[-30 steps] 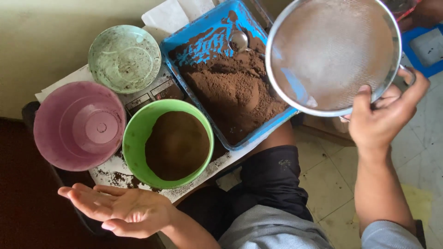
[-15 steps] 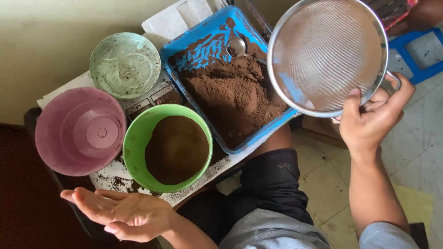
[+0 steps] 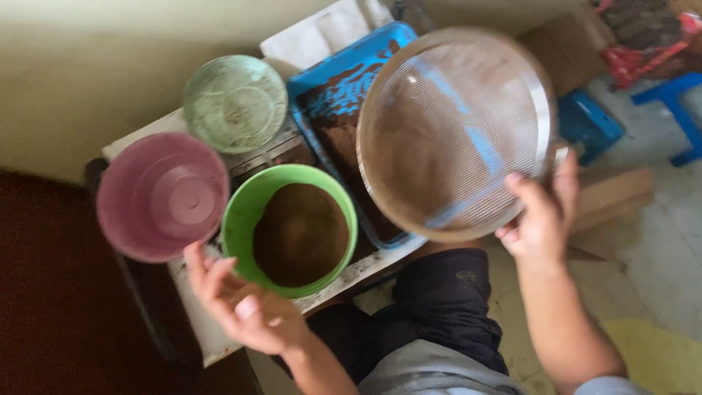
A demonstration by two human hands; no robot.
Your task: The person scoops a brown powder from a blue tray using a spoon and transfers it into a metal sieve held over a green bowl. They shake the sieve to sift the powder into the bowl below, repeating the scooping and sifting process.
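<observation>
The right hand (image 3: pixel 541 219) holds a big round sieve (image 3: pixel 453 132) up in the air, over the blue tray (image 3: pixel 344 80) of brown soil. Its fingers are clenched on the sieve's rim, at the right side. The sieve looks blurry, so I cannot tell if any soil is in it.

The left hand (image 3: pixel 245 307) is open, with its fingers spread and holding nothing. It sits at the near edge of the counter (image 3: pixel 197 329), just beside the green pot (image 3: pixel 289 230). That pot has dark soil in it. A pink pot (image 3: pixel 162 196) stands at the left edge, and a pale green pot (image 3: pixel 234 102) sits near the far edge.

It looks like the sifting step. Next, I think the sieve must come over the green pot, and the left hand should steady it.
</observation>
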